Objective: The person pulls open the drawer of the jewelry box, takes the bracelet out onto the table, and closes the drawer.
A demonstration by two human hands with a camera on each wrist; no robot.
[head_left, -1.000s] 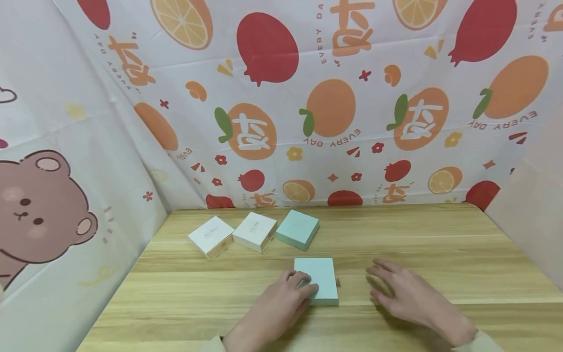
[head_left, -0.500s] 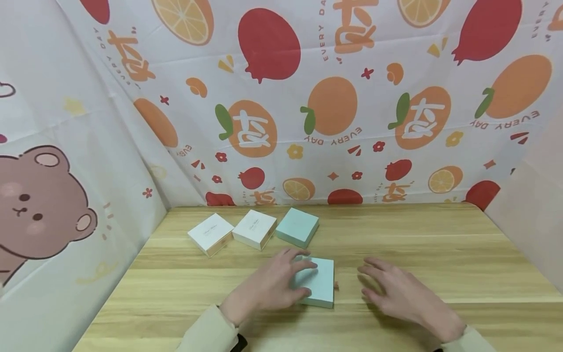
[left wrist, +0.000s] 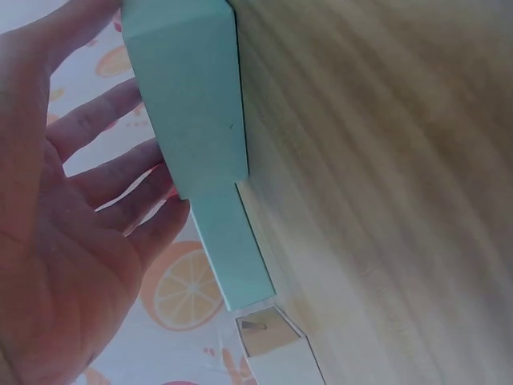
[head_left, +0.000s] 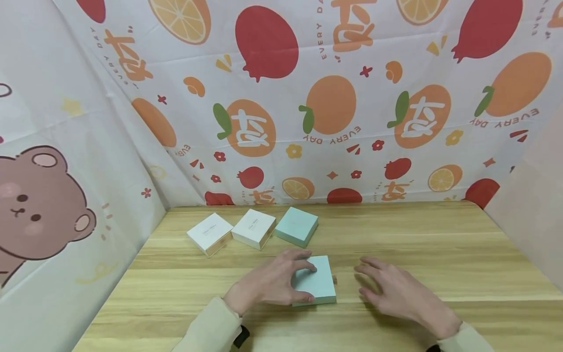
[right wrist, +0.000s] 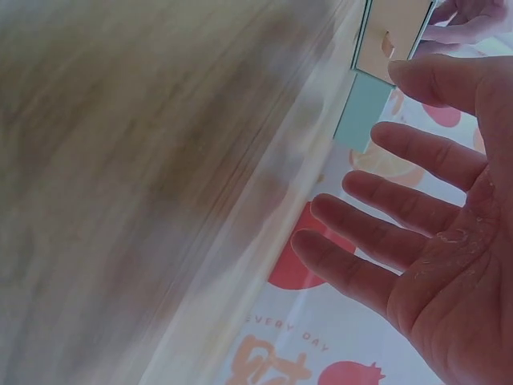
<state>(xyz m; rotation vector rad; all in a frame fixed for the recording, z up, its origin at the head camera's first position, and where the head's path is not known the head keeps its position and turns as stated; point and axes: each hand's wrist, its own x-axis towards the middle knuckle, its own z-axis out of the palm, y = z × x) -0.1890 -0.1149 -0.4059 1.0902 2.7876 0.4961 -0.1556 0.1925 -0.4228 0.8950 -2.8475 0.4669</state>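
A mint-green square box (head_left: 317, 281) lies flat on the table between the hands, a small tan pull tab (head_left: 335, 279) on its right side. My left hand (head_left: 279, 278) grips this box from the left, thumb along the near edge and fingers over the top and far edge. In the left wrist view, the thumb and fingertips meet the box's side (left wrist: 188, 88). To the right of the box, my right hand (head_left: 396, 293) hovers apart from it, fingers loosely spread and holding nothing. The right wrist view shows the box's tan drawer front (right wrist: 389, 36) beyond the thumb.
Along the back left stand a white box (head_left: 210, 232), a second white box (head_left: 254, 227) and another mint box (head_left: 297, 225). The wood-grain table (head_left: 418, 234) ends at a fruit-print cloth (head_left: 332, 146).
My left hand has shifted from resting fingers on the box's top to spanning it with the thumb at the near edge. The box has turned slightly. The right hand has drifted left.
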